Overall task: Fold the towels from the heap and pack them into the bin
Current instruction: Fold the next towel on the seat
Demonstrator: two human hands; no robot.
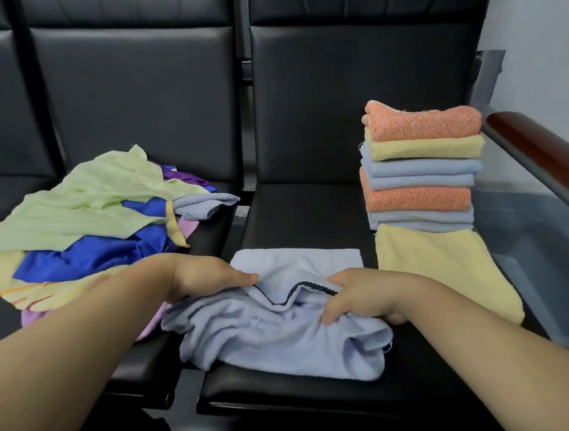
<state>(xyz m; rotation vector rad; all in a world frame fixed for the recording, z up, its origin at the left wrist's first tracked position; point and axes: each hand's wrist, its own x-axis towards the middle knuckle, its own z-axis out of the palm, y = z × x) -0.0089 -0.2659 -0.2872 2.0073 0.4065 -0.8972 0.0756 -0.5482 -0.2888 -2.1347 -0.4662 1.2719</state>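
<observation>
A person's right hand bunches the navy-piped edge of a pale blue terry towel, fingers curled into the cloth. The left hand lies on the opposite side, fingers together (whether the thumb pinches underneath cannot be told), apparently to spread it on the black leatherette seat for folding. The limp, tangled heap waits left; a squared stack of folded towels stands right, beside what looks like a grey bin.
</observation>
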